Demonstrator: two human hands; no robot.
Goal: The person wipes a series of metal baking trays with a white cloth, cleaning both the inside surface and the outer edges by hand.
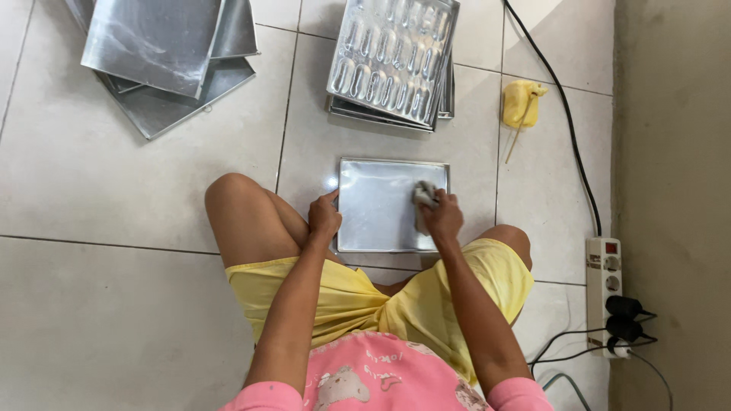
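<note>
Tray (pixel 381 217) of flat shiny metal lies on the tiled floor (pixel 114 190) at the centre of the frame, just in front of the seated person's knees, long side across. Right hand (pixel 443 217) is clenched around a small grey cloth (pixel 423 196) and presses it onto the tray's right portion, near the upper right corner — fingers curled tight, no gap showing. Left hand (pixel 324 217) grips the tray's left edge, fingers wrapped over the rim, apparently steadying it. Judgement on progress: wiping of this tray is underway; the surface reads evenly bright, so I cannot tell which part has been covered and which remains. At the upper left of the frame, a loose stack of flat metal sheets (pixel 164 53) lies askew; at the upper centre, a stack of moulded trays (pixel 392 57) with rows of oblong hollows rests tilted on its own pile — whether either stack has been wiped cannot be told. A small yellow container with a stick (pixel 521 103) sits to the right of the moulded trays, well apart from the hands. A black cable (pixel 567 114) runs down the right side to a white power strip (pixel 609 293) at the lower right, two black plugs in it.
</note>
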